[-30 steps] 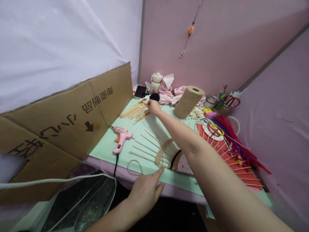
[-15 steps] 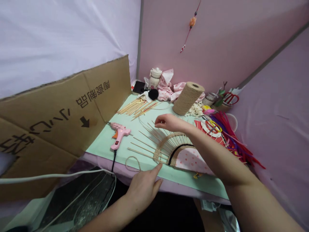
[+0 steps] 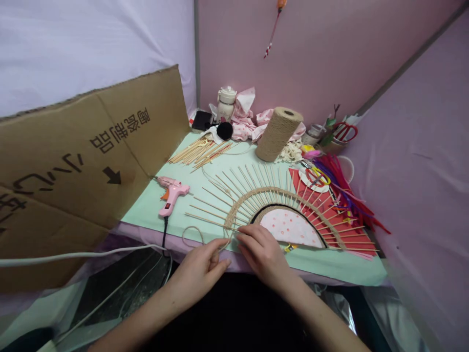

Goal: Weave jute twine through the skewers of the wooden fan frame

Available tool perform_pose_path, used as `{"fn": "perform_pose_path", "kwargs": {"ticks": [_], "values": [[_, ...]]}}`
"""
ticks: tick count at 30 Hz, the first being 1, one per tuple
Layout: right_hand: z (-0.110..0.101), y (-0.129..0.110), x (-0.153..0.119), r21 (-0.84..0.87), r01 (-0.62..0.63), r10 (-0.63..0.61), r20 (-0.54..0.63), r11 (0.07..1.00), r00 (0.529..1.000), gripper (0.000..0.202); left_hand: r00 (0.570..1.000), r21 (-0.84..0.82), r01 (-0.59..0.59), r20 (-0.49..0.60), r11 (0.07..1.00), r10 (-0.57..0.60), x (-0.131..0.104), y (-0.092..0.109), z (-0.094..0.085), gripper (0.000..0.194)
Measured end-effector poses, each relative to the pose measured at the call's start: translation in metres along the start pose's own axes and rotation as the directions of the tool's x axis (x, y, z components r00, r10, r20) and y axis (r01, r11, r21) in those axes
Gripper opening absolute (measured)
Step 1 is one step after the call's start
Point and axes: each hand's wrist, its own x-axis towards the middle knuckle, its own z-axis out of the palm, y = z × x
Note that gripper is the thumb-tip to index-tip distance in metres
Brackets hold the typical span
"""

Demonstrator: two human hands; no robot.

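Note:
A half-round fan frame of thin sticks [image 3: 210,193] lies on the table, with a band of woven twine [image 3: 269,189] curving across it. At its base is a pink spotted half-circle of fabric [image 3: 287,227], edged in black and brown. My left hand [image 3: 201,266] is at the frame's lower left corner, fingers curled about the twine [image 3: 229,238]; its exact grip is partly hidden. My right hand [image 3: 266,252] has its bent fingers on the frame's bottom edge, left of the fabric. A loose loop of twine [image 3: 183,234] lies left of my hands.
A pink glue gun [image 3: 172,193] with a black cord lies left, by a cardboard sheet [image 3: 110,161]. Behind are loose sticks [image 3: 200,152], a twine cone [image 3: 278,134] and a white bottle [image 3: 226,102]. Red sheet [image 3: 348,234], scissors [image 3: 320,176] and pipe cleaners [image 3: 339,178] lie right.
My right hand has come down from above the sticks to the frame's lower left corner. My left index finger, stretched out before, is now curled by the twine. The view has shifted slightly.

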Motion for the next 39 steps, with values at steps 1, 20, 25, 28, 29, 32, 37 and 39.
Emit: {"fn": "perform_pose_path", "kwargs": {"ticks": [1, 20, 25, 28, 29, 32, 37, 39], "values": [[0.005, -0.001, 0.001, -0.023, 0.004, -0.004, -0.023, 1.0, 1.0, 0.023, 1.0, -0.018, 0.017, 0.002, 1.0, -0.017, -0.003, -0.001, -0.003, 0.038], [0.03, -0.002, 0.002, -0.055, -0.03, 0.022, -0.152, 0.998, 0.988, 0.022, 0.68, 0.467, 0.381, -0.727, 0.798, 0.101, 0.051, -0.047, -0.066, 0.06], [0.032, -0.001, 0.0, -0.058, -0.036, 0.028, -0.142, 0.998, 0.99, 0.023, 0.653, 0.459, 0.466, -0.755, 0.757, 0.056, 0.061, -0.058, -0.073, 0.061], [0.033, 0.0, -0.001, -0.054, -0.037, 0.03, -0.126, 0.998, 0.992, 0.024, 0.663, 0.449, 0.472, -0.748, 0.759, 0.03, 0.062, -0.058, -0.077, 0.051], [0.033, 0.0, -0.001, -0.055, -0.038, 0.031, -0.126, 0.998, 0.992, 0.024, 0.664, 0.437, 0.471, -0.748, 0.766, 0.019, 0.062, -0.056, -0.078, 0.048], [0.034, 0.001, -0.002, -0.06, -0.039, 0.03, -0.142, 0.997, 0.989, 0.023, 0.652, 0.384, 0.442, -0.758, 0.81, 0.004, 0.057, -0.047, -0.081, 0.043], [0.033, 0.001, -0.001, -0.058, -0.033, 0.024, -0.151, 0.998, 0.988, 0.021, 0.552, 0.169, 0.074, -0.828, 0.983, 0.101, 0.032, -0.017, -0.076, 0.037], [0.033, 0.001, -0.001, -0.059, -0.032, 0.023, -0.148, 0.998, 0.989, 0.021, 0.591, -0.064, -0.166, -0.806, 0.984, 0.047, 0.02, -0.007, -0.067, 0.034]]}}
